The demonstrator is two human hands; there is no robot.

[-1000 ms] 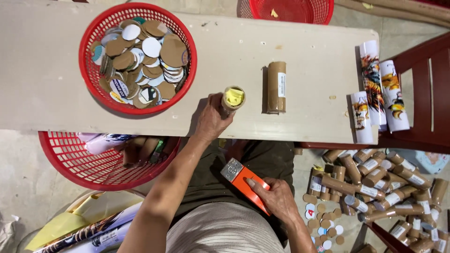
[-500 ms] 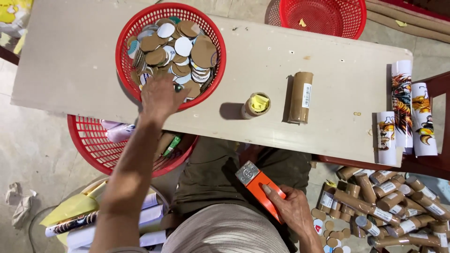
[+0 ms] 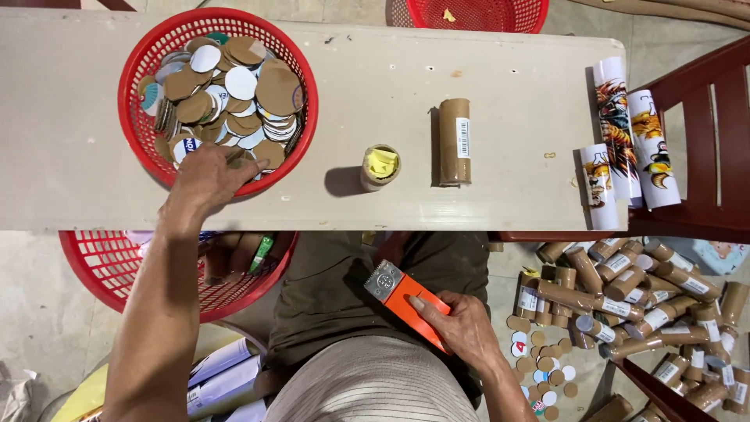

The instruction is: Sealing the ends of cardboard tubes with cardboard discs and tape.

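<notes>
The left hand (image 3: 207, 176) reaches into the red basket (image 3: 141, 74) on the bench, its fingers curled down among the cardboard discs (image 3: 234, 98) at the basket's near edge. They look to be closing on one disc, but whether a disc is already pinched I cannot tell, since the fingertips are buried in the pile. The discs, brown and white, fill the basket just beyond and above the knuckles.

The step in hand seems to be picking a single disc from the heap. The next move likely calls for separating one disc from its neighbours and lifting it clear without dragging others over the rim.

To the right of that hand, on the pale bench (image 3: 484, 62), stands a short upright tube (image 3: 380, 166) with something yellow in its open top, and just beside it a brown cardboard tube (image 3: 455, 141) lies on its side. Farther right, printed paper rolls (image 3: 625, 133) rest at the bench end.

The right hand (image 3: 461, 328) rests low over the lap, gripping an orange tool (image 3: 406, 297) with a grey metal head. Beyond it, on the floor, lies a heap of loose tubes (image 3: 648, 289) and scattered discs. A second red basket (image 3: 101, 266) sits under the bench below the left forearm.
</notes>
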